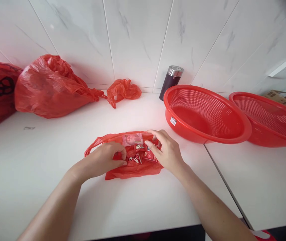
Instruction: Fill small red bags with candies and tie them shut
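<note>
A thin red plastic bag [132, 172] lies opened on the white table in front of me, with several small wrapped snacks inside. My left hand [102, 159] reaches over the bag's left side, thumb and fingers pinched at the end of a red packet with white lettering [135, 158]. At the right side, my right hand [168, 150] has its thumb and forefinger apart above the contents. Its other fingers are partly hidden. A pink clear packet [132, 139] rests near the far rim, and another red packet [150, 156] lies below my right thumb.
Two red perforated baskets [205, 135] [271, 135] stand at the right. Behind them are a dark thermos [170, 82] and a cardboard box [285, 98]. A full red bag [49, 90] and a crumpled red bag [124, 91] lie by the tiled wall. A seam [223, 179] crosses the tabletop.
</note>
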Demonstrator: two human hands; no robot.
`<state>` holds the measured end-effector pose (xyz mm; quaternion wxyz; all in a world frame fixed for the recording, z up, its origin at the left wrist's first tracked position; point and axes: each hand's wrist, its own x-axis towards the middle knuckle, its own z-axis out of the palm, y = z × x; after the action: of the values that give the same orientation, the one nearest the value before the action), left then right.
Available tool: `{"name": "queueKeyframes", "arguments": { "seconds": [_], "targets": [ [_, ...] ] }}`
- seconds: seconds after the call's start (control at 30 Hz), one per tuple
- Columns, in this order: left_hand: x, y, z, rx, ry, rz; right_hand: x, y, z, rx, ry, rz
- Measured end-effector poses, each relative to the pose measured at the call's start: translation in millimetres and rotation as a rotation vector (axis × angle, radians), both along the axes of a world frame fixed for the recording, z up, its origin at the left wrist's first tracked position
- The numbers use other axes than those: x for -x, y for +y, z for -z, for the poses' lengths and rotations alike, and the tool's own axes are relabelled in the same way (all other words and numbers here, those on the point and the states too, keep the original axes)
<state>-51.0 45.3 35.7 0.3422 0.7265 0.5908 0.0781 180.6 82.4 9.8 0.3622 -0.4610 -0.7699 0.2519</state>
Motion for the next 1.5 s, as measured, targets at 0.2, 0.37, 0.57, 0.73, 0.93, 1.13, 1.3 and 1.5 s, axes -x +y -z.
{"name": "queueKeyframes", "arguments": {
  "seconds": [0.2, 0.37, 0.57, 0.73, 0.93, 1.13, 1.3, 1.5],
  "targets": [
    [2.5, -0.2, 0.1, 0.014, -0.051, 0.045, 9.5, -10.5, 9.3, 0.005, -0.231, -0.316],
    [3.0, 0.2, -0.9, 0.108, -0.116, 0.130, 10.4, -14.4, 9.2, 0.011, -0.458, -0.349],
    [4.2, -1.0, 0.2, 0.066, -0.126, 0.154, 8.8, -11.1, 3.8, 0.144, -0.277, -0.143],
    [-0.5, 0.6, 2.6, -0.102, -0.129, -0.058, 5.4, -6.7, 1.2, 0.344, 0.143, -0.111],
    [-14.9, 0.4, 3.7, -0.205, -0.445, -0.156, 8.7, -11.2, -1.3, 0.475, 0.349, -0.275],
    [-17.9, 0.0, 7.0, -0.209, -0.554, -0.201, 7.5, -11.2, -4.4, 0.545, 0.419, -0.366],
    [-20.8, -2.0, 8.5, -0.196, -0.603, -0.208, 7.8, -10.7, -4.8, 0.431, 0.361, -0.362],
    [-23.6, -2.8, 10.4, -0.141, -0.608, -0.258, 10.8, -9.2, -0.8, 0.340, 0.365, -0.303]
  ]
}}
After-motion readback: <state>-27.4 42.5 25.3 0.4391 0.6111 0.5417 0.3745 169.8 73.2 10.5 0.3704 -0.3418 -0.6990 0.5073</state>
